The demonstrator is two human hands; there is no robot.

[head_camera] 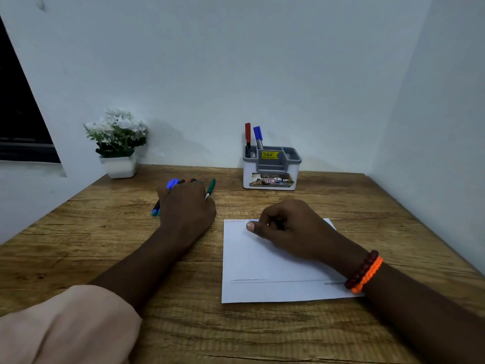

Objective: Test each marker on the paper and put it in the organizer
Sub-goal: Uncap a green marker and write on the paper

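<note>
The paper lay on the wooden table, and everything else is placed from it. The right hand rested on the sheet's far part, its grip curled nearly shut with the thumb pointing left; whether it held anything could not be told; faint scribbles showed at the sheet's far left corner, just beside the thumb. Left of the paper, the left hand lay over a cluster of loose markers; its grip was bent down onto them, though whether it clasped one could not be told; a green marker stuck out on its paper side. Beyond the paper, against the wall, stood the organizer, with a red marker and a blue marker upright in its far left compartment. Far left of the paper, a potted white plant stood by the wall.
</note>
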